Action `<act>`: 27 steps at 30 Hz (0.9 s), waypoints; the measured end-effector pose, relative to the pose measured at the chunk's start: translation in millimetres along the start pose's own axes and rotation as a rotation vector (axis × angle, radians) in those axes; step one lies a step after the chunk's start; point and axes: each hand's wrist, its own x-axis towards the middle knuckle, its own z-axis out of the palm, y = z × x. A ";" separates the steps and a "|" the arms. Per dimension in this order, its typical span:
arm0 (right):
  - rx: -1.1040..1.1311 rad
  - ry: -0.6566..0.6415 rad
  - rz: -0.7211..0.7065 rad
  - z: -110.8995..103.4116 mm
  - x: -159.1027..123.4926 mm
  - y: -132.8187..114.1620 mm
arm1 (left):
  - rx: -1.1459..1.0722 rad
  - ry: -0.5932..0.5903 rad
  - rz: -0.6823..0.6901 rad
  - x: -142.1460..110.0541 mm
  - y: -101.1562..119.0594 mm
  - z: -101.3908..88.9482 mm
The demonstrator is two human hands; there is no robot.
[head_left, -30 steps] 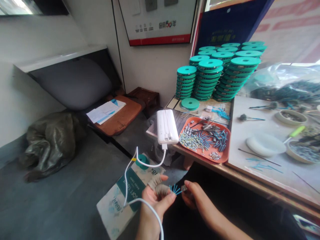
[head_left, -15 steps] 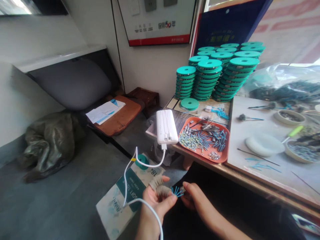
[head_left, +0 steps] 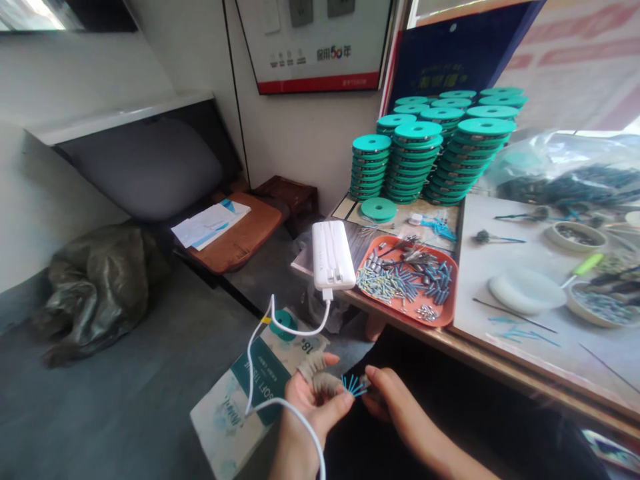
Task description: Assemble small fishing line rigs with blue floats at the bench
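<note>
My left hand (head_left: 313, 400), with cloth wraps on two fingers, pinches a small fan of thin blue wires (head_left: 351, 385) low in the view, below the table edge. My right hand (head_left: 387, 399) is closed on a tiny metal piece (head_left: 366, 381) held right at the tips of those wires. Both hands hover over my dark lap. A white cable (head_left: 280, 360) runs past my left wrist up to a white power bank (head_left: 331, 255) on the table corner.
An orange tray (head_left: 440, 312) of small blue and silvery parts sits near the table edge. Stacks of teal spools (head_left: 425, 153) stand behind it. White dishes (head_left: 523, 292) and a plastic bag (head_left: 565, 173) lie to the right. A tissue pack (head_left: 250, 400) lies on the floor.
My right hand has brought the tiny metal piece closer to the blue wire tips. The left hand has barely moved.
</note>
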 end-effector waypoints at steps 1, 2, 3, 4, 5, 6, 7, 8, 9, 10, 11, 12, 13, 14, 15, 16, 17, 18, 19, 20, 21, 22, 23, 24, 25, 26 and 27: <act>0.006 0.012 0.005 -0.2 -0.2 -0.3 | 0.004 -0.004 -0.001 -0.3 0.2 -0.1; 0.012 0.024 0.011 -0.4 -0.3 -0.5 | 0.007 -0.009 0.000 -0.5 0.5 -0.2; 0.017 0.035 0.016 -0.7 -0.3 -0.6 | 0.010 -0.015 0.000 -0.8 0.7 -0.3; 0.021 0.046 0.021 -1.0 -0.2 -0.6 | 0.012 -0.023 -0.001 -1.0 0.9 -0.4; 0.024 0.055 0.025 -1.3 -0.1 -0.5 | 0.014 -0.032 -0.003 -1.2 1.1 -0.5; 0.026 0.062 0.028 -1.5 0.1 -0.3 | 0.016 -0.041 -0.007 -1.3 1.3 -0.6; 0.027 0.068 0.028 -1.6 0.2 0.1 | 0.017 -0.050 -0.011 -1.4 1.4 -0.7; 0.028 0.073 0.029 -1.7 0.4 0.5 | 0.018 -0.057 -0.016 -1.3 1.6 -0.9; 0.028 0.078 0.030 -1.7 0.5 1.2 | 0.019 -0.064 -0.022 -1.2 1.7 -1.0; 0.027 0.081 0.032 -1.8 0.7 1.9 | 0.020 -0.070 -0.029 -1.0 1.8 -1.2; 0.025 0.083 0.033 -2.0 0.8 2.7 | 0.022 -0.074 -0.036 -0.7 1.9 -1.5; 0.023 0.083 0.034 -2.3 0.9 3.5 | 0.025 -0.079 -0.043 -0.4 2.0 -1.8; 0.020 0.083 0.034 -2.7 0.9 4.3 | 0.029 -0.084 -0.049 -0.1 2.1 -2.2; 0.017 0.083 0.033 -3.1 0.9 5.0 | 0.035 -0.088 -0.054 0.2 2.2 -2.6; 0.013 0.082 0.032 -3.6 0.8 5.5 | 0.042 -0.092 -0.057 0.5 2.3 -3.1; 0.010 0.082 0.031 -4.0 0.6 6.0 | 0.047 -0.095 -0.058 0.7 2.3 -3.5; 0.007 0.082 0.029 -4.3 0.4 6.3 | 0.050 -0.099 -0.058 1.0 2.4 -3.9; 0.005 0.081 0.029 -4.5 0.1 6.5 | 0.051 -0.102 -0.058 1.2 2.4 -4.3; 0.002 0.081 0.029 -4.6 -0.1 6.6 | 0.051 -0.105 -0.058 1.4 2.3 -4.7; -0.001 0.082 0.029 -4.7 -0.4 6.7 | 0.050 -0.107 -0.059 1.7 2.2 -5.0; -0.003 0.083 0.030 -4.8 -0.5 6.8 | 0.050 -0.111 -0.060 2.0 2.1 -5.2; -0.006 0.085 0.030 -4.8 -0.6 7.0 | 0.050 -0.117 -0.060 2.2 1.9 -5.5; -0.008 0.086 0.030 -5.0 -0.5 7.2 | 0.052 -0.123 -0.061 2.5 1.7 -5.8; -0.010 0.087 0.031 -5.1 -0.2 7.5 | 0.054 -0.130 -0.062 2.8 1.6 -6.1; -0.011 0.088 0.031 -5.4 0.1 7.8 | 0.057 -0.138 -0.063 3.1 1.4 -6.5; -0.011 0.088 0.032 -5.6 0.5 7.9 | 0.060 -0.145 -0.064 3.3 1.4 -6.9; -0.011 0.089 0.034 -5.9 1.0 7.8 | 0.063 -0.154 -0.066 3.6 1.5 -7.4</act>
